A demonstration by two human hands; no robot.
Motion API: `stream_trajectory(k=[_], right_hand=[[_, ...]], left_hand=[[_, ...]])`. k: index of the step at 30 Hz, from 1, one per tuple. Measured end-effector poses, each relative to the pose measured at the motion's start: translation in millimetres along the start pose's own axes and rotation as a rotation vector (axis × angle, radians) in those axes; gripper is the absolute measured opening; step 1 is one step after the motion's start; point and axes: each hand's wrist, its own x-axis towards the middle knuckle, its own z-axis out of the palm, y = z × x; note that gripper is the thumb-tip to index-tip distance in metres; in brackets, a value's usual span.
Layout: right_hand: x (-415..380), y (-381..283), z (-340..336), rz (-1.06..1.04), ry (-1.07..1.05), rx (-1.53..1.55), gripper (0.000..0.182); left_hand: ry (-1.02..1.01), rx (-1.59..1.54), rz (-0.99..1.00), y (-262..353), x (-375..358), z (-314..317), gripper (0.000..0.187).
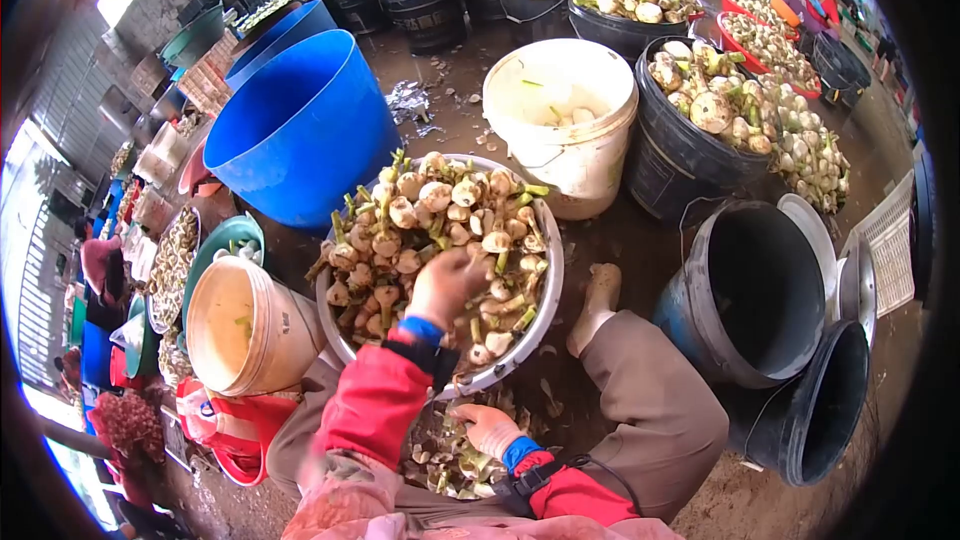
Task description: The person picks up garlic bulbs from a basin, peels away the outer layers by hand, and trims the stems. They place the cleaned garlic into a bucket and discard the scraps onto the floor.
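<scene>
Brown floor (605, 245) surrounds garlic bulbs (405, 212) in the basin (554, 275), probably set close for easy reach. The left hand (446, 288) is among them; the right hand (488, 428) is apart, over scraps (450, 465) on the basin's near side. Either's grip: cannot tell.

The round, papery garlic bulbs (435, 195) are creamy white smudged with earthy brown, their cut stems pale to bright green, inside a greyish-white round basin (555, 260). Beside it I see a vivid blue plastic tub (345, 130), a brown-streaked cream plastic bucket (575, 170) and a black plastic bucket (670, 165). The person's red cloth sleeves (375, 405) end in bright blue cuffs (421, 328), above plain brown cloth trousers (655, 400). An off-white slatted crate (890, 255) shows a fine grid pattern.
</scene>
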Motion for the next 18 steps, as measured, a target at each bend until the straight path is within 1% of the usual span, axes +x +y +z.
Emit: stream_trajectory(k=[1,2,3,4,5,6,7,8,9,10,11,12,14,15,16,18], right_hand=[[-1.2,-4.0,-4.0,0.025,0.016,-0.070,0.042],[-1.8,-7.1,-7.0,0.030,0.025,-0.071,0.042],[-2.9,-9.8,-7.9,0.068,0.040,-0.107,0.038],[-1.9,-11.6,-9.5,0.103,0.054,-0.145,0.034],[1.2,0.7,-4.8,0.079,0.097,-0.117,0.029],[1.6,-5.6,-8.0,0.078,0.103,-0.120,0.029],[0.2,-13.7,-10.4,0.140,0.089,-0.106,0.030],[-1.1,-19.3,-11.7,0.200,0.074,-0.093,0.031],[1.1,-12.5,-9.1,0.196,0.079,-0.096,0.031],[4.5,-3.0,-5.5,0.103,0.157,-0.088,0.029],[6.4,7.4,-1.4,0.011,0.233,-0.077,0.029],[4.2,1.6,-3.0,0.010,0.235,-0.077,0.029],[0.1,-10.5,-10.7,0.073,0.353,0.041,0.030],[2.9,-6.8,-10.5,0.005,0.422,0.113,0.029],[4.5,-3.2,-10.5,-0.004,0.419,0.109,0.029],[6.7,1.3,-10.7,0.014,0.502,0.532,0.030]], left_hand=[[-0.094,0.254,-0.110,-35.8,-4.7,1.3,0.044],[-0.024,0.708,-0.095,-71.2,-16.6,8.3,0.053],[-0.082,0.796,-0.235,-93.7,-29.3,9.1,0.055],[-0.137,0.882,-0.374,-100.2,-36.5,8.8,0.058],[-0.126,0.888,-0.429,-103.3,-37.2,12.4,0.059],[-0.116,0.893,-0.484,-100.2,-37.6,14.5,0.060],[-0.162,0.907,-0.470,-102.0,-35.1,15.8,0.063],[-0.160,0.905,-0.467,-103.3,-32.4,17.0,0.063],[-0.185,0.887,-0.481,-103.1,-28.8,18.2,0.066],[-0.210,0.870,-0.493,-98.0,-26.2,18.0,0.069],[-0.280,0.879,-0.531,-92.7,-23.4,16.0,0.074],[-0.280,0.880,-0.529,-86.2,-25.5,14.2,0.074],[-0.303,0.942,-0.511,-75.5,-32.4,11.8,0.075],[-0.281,0.895,-0.500,-75.1,-35.6,9.6,0.074],[-0.271,0.893,-0.499,-75.2,-39.7,8.5,0.074],[-0.202,0.791,-0.473,-78.6,-49.7,8.4,0.074]])
